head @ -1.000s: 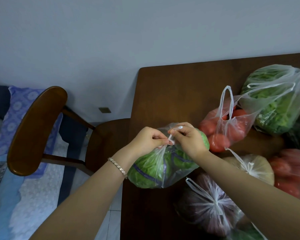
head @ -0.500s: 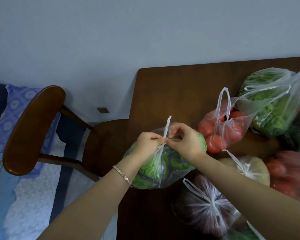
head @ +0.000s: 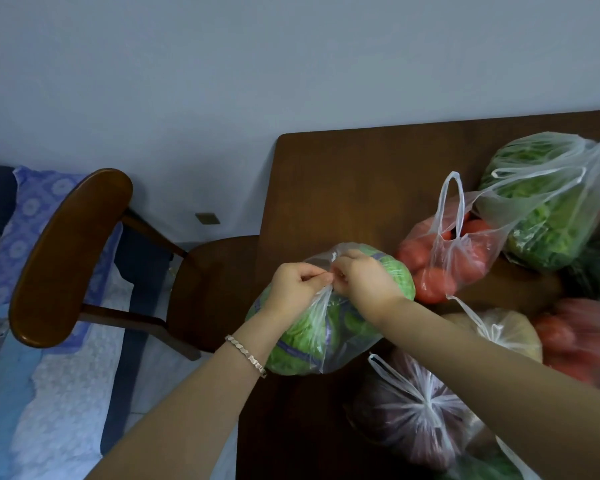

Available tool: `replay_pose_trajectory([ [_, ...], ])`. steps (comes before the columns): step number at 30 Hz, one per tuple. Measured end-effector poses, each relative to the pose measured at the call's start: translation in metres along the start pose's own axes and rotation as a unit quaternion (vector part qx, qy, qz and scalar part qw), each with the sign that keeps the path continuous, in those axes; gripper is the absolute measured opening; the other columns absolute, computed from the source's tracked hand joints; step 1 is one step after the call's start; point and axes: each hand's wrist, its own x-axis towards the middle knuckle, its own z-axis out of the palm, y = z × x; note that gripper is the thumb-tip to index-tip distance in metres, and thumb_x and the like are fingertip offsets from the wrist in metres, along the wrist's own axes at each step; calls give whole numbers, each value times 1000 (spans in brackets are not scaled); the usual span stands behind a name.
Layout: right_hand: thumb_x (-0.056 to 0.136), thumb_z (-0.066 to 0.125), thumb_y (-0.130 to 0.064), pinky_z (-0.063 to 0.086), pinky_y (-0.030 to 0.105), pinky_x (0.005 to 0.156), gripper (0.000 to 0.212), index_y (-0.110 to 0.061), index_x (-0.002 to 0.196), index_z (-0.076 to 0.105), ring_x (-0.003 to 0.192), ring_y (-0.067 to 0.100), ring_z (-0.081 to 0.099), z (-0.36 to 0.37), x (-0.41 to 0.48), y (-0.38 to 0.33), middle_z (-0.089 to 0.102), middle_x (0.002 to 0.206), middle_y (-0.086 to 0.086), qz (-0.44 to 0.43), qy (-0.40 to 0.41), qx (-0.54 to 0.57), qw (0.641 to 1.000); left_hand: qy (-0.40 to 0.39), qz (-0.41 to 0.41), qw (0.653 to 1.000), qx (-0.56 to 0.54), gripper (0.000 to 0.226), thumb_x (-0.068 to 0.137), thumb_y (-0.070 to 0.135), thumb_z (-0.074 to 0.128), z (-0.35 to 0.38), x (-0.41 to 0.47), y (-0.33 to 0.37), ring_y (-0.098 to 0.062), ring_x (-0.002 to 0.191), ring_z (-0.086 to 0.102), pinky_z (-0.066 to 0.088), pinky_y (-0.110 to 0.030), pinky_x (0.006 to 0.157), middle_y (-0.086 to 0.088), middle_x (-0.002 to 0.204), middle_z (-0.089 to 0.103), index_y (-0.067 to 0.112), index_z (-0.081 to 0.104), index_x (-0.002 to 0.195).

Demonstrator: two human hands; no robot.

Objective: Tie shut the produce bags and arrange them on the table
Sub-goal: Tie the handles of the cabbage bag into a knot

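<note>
green veg bag (head: pixel 309 344) sits on the table (head: pixel 343 188), right at its left edge; clear plastic, green heads inside with purple bands round them; both hands are on top of it at the neck; left hand (head: pixel 297 289) has fingers curled, pinching the gathered plastic, which fans down from the pinch; right hand (head: pixel 364 282) is curled on the same neck, fingertips against the left hand's; a short twisted plastic end (head: pixel 333 256) sticks up just behind the fingers; can't tell if a knot is formed under them; bracelet (head: pixel 246 355) on the left wrist.

just right of it: tomato bag (head: pixel 444 261), mouth open, one handle loop standing up; behind that a leafy greens bag (head: pixel 548 216), also untied, its handle draped toward the tomatoes; nearer the camera, under the right forearm, a dark purple bag (head: pixel 413 424) with its top bunched into a tie; beside it a pale bag (head: pixel 510 332), knotted; a red bag (head: pixel 575 341) at the right edge, blurred.

left of the table: wooden chair (head: pixel 70 254), seat tucked up to the table edge; blue patterned cloth (head: pixel 49 393) on the floor side beyond it; grey wall (head: pixel 291 64) behind with a small plate (head: pixel 207 218) low down.
</note>
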Motion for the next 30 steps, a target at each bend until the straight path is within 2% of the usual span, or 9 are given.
replay_pose_trajectory([
  [3,79,61,-6,28,13,62,11,-3,88,68,75,21,57,-2,-6,3,59,79,5,29,42,88,995,34,71,997,22,8,82,9,65,3,-7,-4,-5,69,58,46,-17,69,6,71,63,5,72,84],
  [7,74,68,-6,37,0,61,7,-12,75,69,67,7,53,-8,-11,3,62,73,-5,52,80,192,977,83,170,977,97,8,83,9,63,8,-11,-9,-1,64,51,37,-5,60,16,68,49,6,71,82],
  [12,72,71,0,39,4,53,26,-19,66,55,51,-6,53,-16,-8,-3,59,62,-3,113,43,335,934,100,220,961,137,9,85,4,59,7,-10,-11,3,64,50,34,-3,58,19,68,43,2,68,83],
  [16,76,67,3,45,18,60,19,-14,69,62,58,8,54,-32,-3,2,60,68,3,137,-82,409,898,108,233,957,132,10,83,0,59,9,-10,-13,10,71,50,35,-1,60,20,69,43,0,68,84],
  [18,76,67,4,49,12,64,13,-8,79,70,63,3,60,-36,-3,5,65,75,2,98,-120,364,918,100,207,966,114,9,83,3,61,10,-8,-14,7,67,51,35,-3,58,17,67,44,1,69,84],
  [21,77,67,0,40,-2,65,19,-10,93,73,65,-11,58,-26,-7,2,69,84,-3,21,-65,198,978,51,139,985,87,11,84,7,61,7,-1,-14,-2,65,50,37,-7,58,9,70,51,4,71,89],
  [23,81,63,-2,42,7,75,19,-7,97,72,81,7,61,-16,-11,4,71,95,9,-53,-7,95,994,20,112,990,88,13,86,8,58,6,2,-16,-9,71,52,37,-7,60,3,75,54,6,71,91],
  [26,85,59,-4,52,38,78,17,3,97,68,87,34,64,-8,-16,9,67,96,22,-105,5,-9,994,21,107,990,90,12,86,8,59,5,3,-17,-6,69,50,36,-5,60,8,72,52,7,71,87],
  [30,68,75,-2,55,37,56,9,1,73,68,67,35,64,-14,-19,9,64,74,20,-181,32,-118,976,34,117,989,85,9,82,8,64,5,1,-20,-1,70,54,39,-3,64,12,71,56,8,72,83],
])
